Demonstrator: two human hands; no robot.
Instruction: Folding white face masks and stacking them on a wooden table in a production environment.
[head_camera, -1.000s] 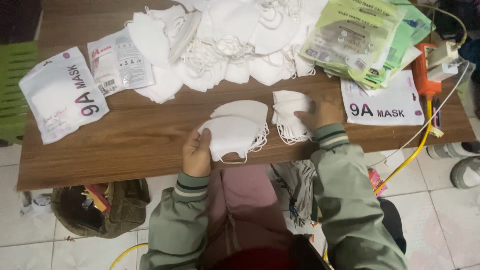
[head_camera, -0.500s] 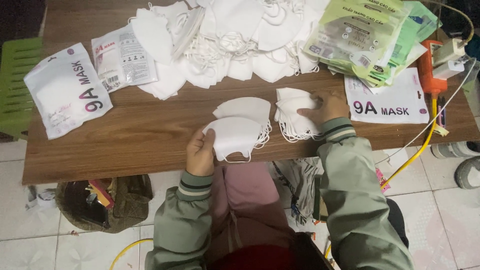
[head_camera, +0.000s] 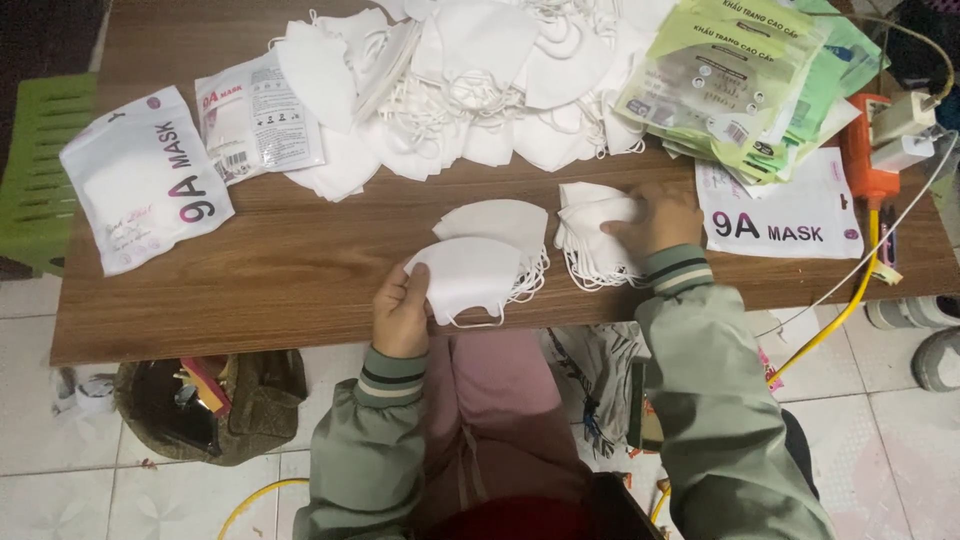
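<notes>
Head view: left hand (head_camera: 400, 312) apparently pinches white mask (head_camera: 468, 280) edge.

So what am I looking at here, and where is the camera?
There is no machine: a person works with bare hands, and one camera worn on their head looks down. On the wooden table lies a big heap of white face masks, flat white packets at the left, and a stack of green packets at the right. The left hand holds a small stack of folded masks by its edge at the table's near side. The right hand rests on another bundle of masks. An orange tool with a yellow cable lies far right.
</notes>
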